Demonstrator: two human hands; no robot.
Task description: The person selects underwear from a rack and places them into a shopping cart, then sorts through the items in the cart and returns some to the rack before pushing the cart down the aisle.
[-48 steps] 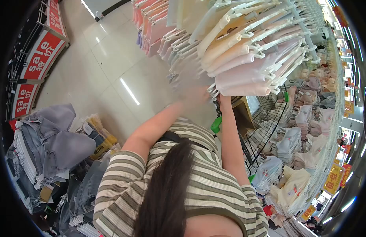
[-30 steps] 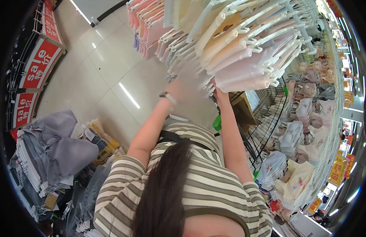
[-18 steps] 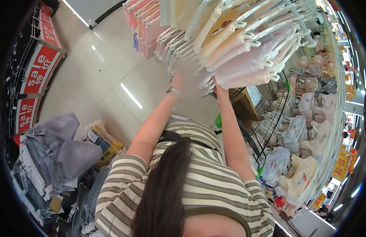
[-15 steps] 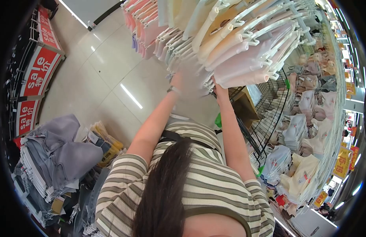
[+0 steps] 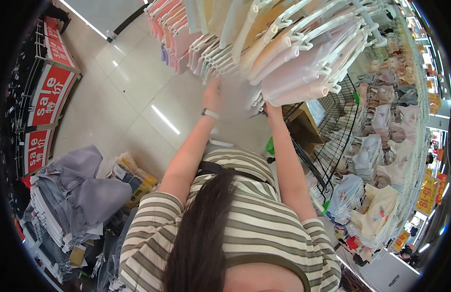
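A dense row of pale garments on white hangers (image 5: 288, 58) fills the top of the view, in pink, yellow, peach and lilac. My left hand (image 5: 212, 96), with a pale band at the wrist, reaches up to the lower edge of this row, beside the grey-white hangers. Its fingertips blur into the clothes. My right hand (image 5: 273, 112) is at the lower hanger ends under a light pink garment (image 5: 296, 92), which hides its fingers. Between the two hands is a hazy whitish patch, too blurred to make out.
A black wire shopping cart (image 5: 340, 117) holding a cardboard box (image 5: 303, 127) stands right of my right arm. Beyond it hang rows of bras (image 5: 369, 155). Grey denim clothes (image 5: 84, 187) hang at lower left. Red sale signs (image 5: 52, 96) line the left edge beside the tiled floor (image 5: 123, 97).
My left hand has shifted slightly left, and its wrist band shows more clearly. My right hand stays at nearly the same spot. The surroundings have shifted a little with the camera.
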